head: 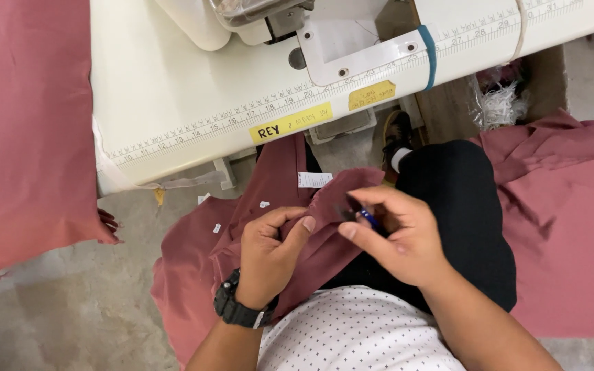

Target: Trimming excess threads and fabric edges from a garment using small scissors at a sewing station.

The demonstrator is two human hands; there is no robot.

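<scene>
I cannot identify the small dark tool [357,214] with a blue tip: the right hand [397,237] covers most of it. The sewing machine [256,20] is cut off by the top edge. The left-hand cloth stack [25,124] runs past the frame.

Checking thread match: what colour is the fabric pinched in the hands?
Dusty rose, plain, no pattern. The fabric shows best in the head view, pinched by the left hand.

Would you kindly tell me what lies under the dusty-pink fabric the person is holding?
Under the pink fabric are the person's lap, a black trouser leg showing beside it, and the concrete floor. The other leg is covered. The left hand pinches it.
</scene>
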